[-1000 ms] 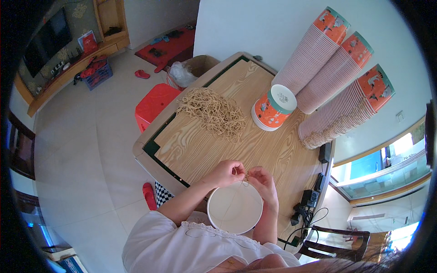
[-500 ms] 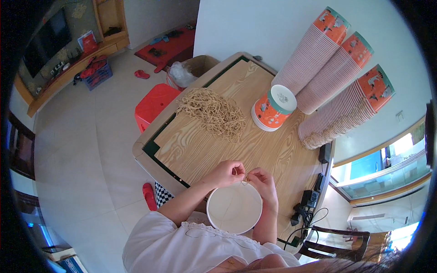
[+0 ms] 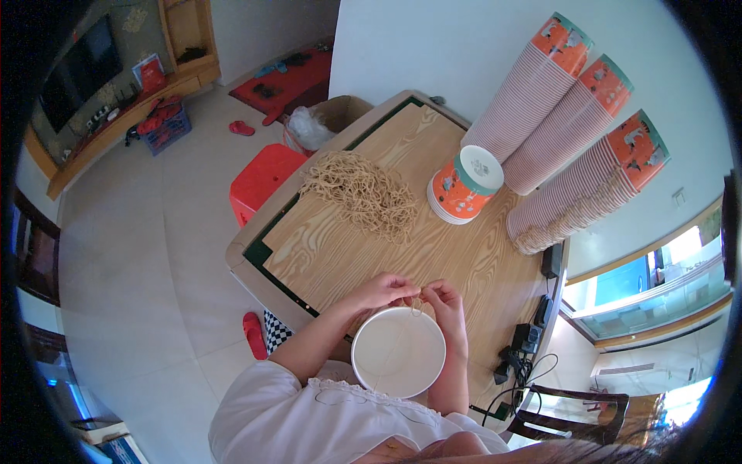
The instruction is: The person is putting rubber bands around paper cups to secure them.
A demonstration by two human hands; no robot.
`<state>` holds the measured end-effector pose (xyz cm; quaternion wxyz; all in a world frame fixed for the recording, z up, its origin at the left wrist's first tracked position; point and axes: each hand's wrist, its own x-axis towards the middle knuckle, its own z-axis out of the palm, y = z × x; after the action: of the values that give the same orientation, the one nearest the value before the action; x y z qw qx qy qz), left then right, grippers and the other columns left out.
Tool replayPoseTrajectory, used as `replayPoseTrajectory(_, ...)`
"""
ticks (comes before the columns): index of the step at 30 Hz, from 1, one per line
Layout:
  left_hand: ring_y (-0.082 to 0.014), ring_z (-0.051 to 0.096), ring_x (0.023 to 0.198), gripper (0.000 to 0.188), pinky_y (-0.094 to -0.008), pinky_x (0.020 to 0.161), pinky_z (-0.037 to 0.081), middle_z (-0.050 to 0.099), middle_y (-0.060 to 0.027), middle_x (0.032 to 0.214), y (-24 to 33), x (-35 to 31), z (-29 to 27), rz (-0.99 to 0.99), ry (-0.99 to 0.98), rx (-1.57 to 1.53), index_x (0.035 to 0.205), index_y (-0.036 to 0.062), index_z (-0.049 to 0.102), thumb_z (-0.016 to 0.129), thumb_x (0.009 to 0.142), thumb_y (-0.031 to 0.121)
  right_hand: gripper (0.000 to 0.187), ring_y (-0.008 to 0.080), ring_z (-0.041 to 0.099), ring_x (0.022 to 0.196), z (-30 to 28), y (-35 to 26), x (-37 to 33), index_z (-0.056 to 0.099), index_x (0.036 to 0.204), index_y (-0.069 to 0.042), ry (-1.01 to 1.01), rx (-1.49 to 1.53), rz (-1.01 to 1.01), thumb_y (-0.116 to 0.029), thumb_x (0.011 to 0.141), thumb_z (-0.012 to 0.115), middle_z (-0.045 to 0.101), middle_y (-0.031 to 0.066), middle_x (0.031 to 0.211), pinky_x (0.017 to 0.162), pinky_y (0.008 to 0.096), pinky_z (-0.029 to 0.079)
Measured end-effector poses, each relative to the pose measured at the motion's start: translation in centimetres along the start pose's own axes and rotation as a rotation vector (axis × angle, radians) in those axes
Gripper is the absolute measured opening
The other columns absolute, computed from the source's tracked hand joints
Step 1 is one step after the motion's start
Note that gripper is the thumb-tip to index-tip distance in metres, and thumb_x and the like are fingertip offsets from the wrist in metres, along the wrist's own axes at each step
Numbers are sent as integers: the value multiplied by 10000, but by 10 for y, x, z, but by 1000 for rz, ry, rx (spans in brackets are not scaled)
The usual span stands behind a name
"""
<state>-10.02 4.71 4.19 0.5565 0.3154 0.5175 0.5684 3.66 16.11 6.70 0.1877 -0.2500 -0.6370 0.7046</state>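
Close to my body, a white-lined paper bucket (image 3: 398, 356) has its round mouth turned up toward me. Just over its far rim, my left hand (image 3: 392, 291) and my right hand (image 3: 446, 303) almost touch, thumbs and fingertips pinched on a thin tan cord (image 3: 416, 311). A small loop of the cord hangs between them by the rim. A thin line of it seems to cross the bucket's mouth toward me. Farther off lies a tangled heap of tan cords (image 3: 363, 193). To its right, a short stack of orange and green paper buckets (image 3: 468, 184) stands upside down.
Tall bucket stacks (image 3: 533, 97) rise by the wall; one of them (image 3: 591, 189) has tan cords along its side. Black adapters and cables (image 3: 525, 338) line the table's right edge. A red stool (image 3: 267, 176) stands left of the wooden table (image 3: 309, 259).
My left fingers have straightened a little and moved slightly right, toward my right hand. The cord loop at the rim now shows more clearly. The bucket has hardly moved.
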Motion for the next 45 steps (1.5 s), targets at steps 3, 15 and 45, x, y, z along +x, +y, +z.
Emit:
replayPoseTrajectory(3,-65,526,658,177,-216,586,425,600,22,746,8,-1,6,-11,-31,157,847,77,640,613,823,250,57,93,533,695,0,4,1,565,777,-30,5,-34,3,-58,825,553,570,13,721,672,218,420)
replayPoseTrajectory(15,-64,519,649,164,-219,577,415,594,15,729,-9,9,2,30,-6,18,850,62,642,636,799,218,133,111,547,747,-6,10,1,557,958,-18,43,284,139,-96,854,525,572,16,805,715,246,439)
replayPoseTrajectory(45,-56,454,559,130,-238,503,363,537,23,605,-7,8,7,155,122,210,762,41,629,652,771,168,32,118,542,725,-7,22,3,574,789,-30,23,405,76,-38,821,570,579,35,784,692,237,439)
